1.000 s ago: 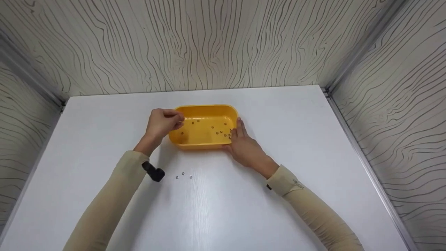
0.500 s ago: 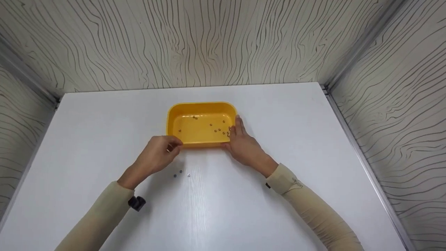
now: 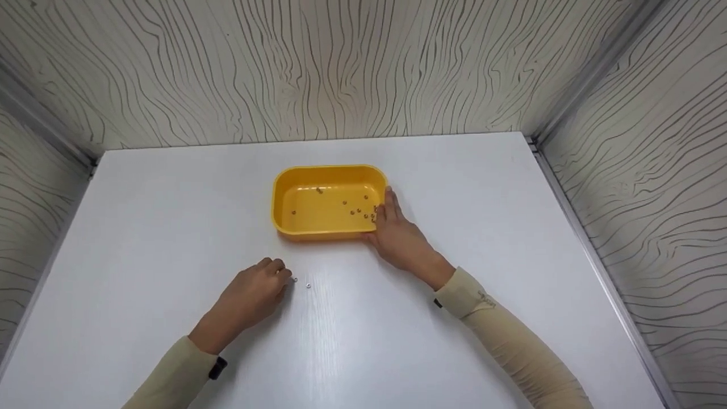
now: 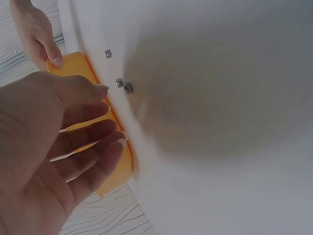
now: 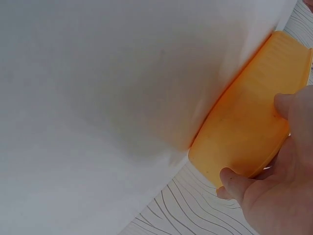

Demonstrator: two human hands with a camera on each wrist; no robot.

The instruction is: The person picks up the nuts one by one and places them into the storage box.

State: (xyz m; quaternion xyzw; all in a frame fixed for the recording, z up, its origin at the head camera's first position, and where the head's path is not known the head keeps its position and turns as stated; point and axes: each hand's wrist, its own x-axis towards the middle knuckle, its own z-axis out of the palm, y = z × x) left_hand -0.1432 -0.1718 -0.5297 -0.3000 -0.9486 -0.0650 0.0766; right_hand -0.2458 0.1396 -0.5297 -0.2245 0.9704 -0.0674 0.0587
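Note:
Three small hex nuts lie on the white table in front of a yellow plastic tub [image 3: 329,235]. In the left wrist view, two nuts [image 4: 128,87] sit close together, and another nut [image 4: 108,53] is a little apart. My left hand [image 3: 253,295] hovers by them, fingers loosely bent; thumb and fingertips are apart, with nothing between them. From the head, this hand hides one nut. My right hand [image 3: 400,241] grips the tub's near right corner, its thumb on the front wall [image 5: 244,117] and fingers along the right end. Several nuts [image 3: 352,213] are scattered inside, mostly toward the right.
The white table [image 3: 483,227] extends around the tub on every side. Wood-grain patterned panels [image 3: 318,68] rise behind it and at both sides, with metal edging [image 3: 590,244] along the right.
My left hand has moved from over the tub's left end, past its front left corner, down to the loose nuts on the table. The right hand stays on the tub.

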